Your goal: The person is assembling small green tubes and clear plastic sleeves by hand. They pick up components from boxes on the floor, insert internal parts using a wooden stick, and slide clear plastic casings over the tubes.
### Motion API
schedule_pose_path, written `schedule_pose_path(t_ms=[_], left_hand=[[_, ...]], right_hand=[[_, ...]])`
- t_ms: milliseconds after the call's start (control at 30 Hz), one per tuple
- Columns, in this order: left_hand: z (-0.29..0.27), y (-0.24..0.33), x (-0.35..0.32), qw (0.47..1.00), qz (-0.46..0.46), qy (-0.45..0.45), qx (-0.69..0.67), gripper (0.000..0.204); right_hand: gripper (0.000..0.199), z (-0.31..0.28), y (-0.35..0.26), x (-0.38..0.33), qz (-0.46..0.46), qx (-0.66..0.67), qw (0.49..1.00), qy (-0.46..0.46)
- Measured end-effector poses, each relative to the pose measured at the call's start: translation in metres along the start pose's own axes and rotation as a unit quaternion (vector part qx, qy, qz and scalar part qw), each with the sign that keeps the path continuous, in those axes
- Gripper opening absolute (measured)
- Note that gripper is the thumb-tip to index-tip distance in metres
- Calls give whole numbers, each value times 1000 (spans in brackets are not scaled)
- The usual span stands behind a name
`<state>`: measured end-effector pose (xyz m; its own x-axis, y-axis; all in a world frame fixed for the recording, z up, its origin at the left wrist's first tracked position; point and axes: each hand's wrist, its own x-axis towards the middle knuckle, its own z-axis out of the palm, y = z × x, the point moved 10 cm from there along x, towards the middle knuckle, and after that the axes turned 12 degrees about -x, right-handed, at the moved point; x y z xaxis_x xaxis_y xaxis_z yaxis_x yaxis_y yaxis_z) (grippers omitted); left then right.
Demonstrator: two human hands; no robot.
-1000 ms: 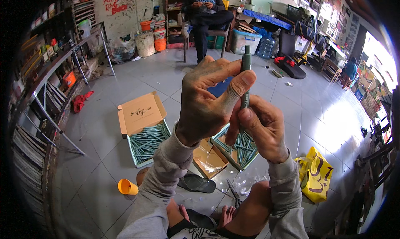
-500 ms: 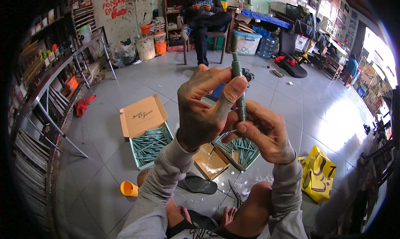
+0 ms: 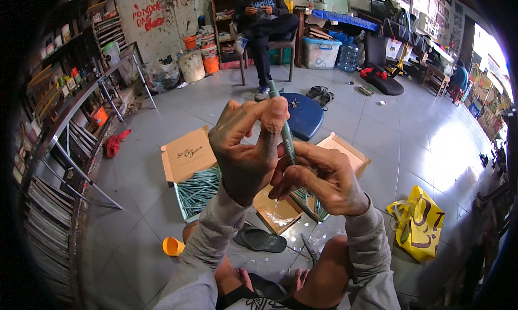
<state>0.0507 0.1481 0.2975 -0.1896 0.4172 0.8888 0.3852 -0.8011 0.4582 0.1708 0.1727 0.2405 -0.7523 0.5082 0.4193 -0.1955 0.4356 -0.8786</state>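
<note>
A slim dark green pen (image 3: 287, 140) with small pale print along its barrel is raised in front of me, its upper end leaning left. My left hand (image 3: 248, 134) grips the upper part between thumb and bent fingers. Lower down, my right hand (image 3: 326, 175) pinches the barrel; its bottom end is hidden by the fingers. Below my left wrist, a cardboard box (image 3: 186, 153) with its lid up holds many similar green pens (image 3: 198, 192). Another open box (image 3: 353, 154) of pens is partly covered by my right hand. Between them sits a small brown tray (image 3: 288, 224) with clear plastic bits.
An orange-yellow cup (image 3: 172, 246) lies left of my legs, a yellow bag (image 3: 420, 223) on the right. A black flip-flop (image 3: 261, 240), a dark pointed tool (image 3: 309, 249) and plastic scraps lie near my feet. Ahead are a blue stool (image 3: 303, 118) and a seated person (image 3: 265, 26).
Both hands have moved left and a little lower with the pen, which leans more to the left. The blue stool and the right box's flap now show more.
</note>
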Motion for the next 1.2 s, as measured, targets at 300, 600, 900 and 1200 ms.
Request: schedule_pose_path(t_ms=[300, 600, 900, 1200], left_hand=[[-10, -43, -55, 976, -173, 0, -130, 22], [-38, -97, -58, 942, -204, 52, -261, 25], [-51, -115, -75, 938, -258, 35, -230, 28], [-41, -106, -82, 947, -251, 21, -202, 29]], right_hand=[[35, 11, 42, 5, 34, -1, 999, -26], [37, 28, 89, 6, 147, 74, 982, -91], [31, 35, 118, 10, 183, 87, 976, -75], [39, 20, 136, 14, 185, -21, 982, -23]])
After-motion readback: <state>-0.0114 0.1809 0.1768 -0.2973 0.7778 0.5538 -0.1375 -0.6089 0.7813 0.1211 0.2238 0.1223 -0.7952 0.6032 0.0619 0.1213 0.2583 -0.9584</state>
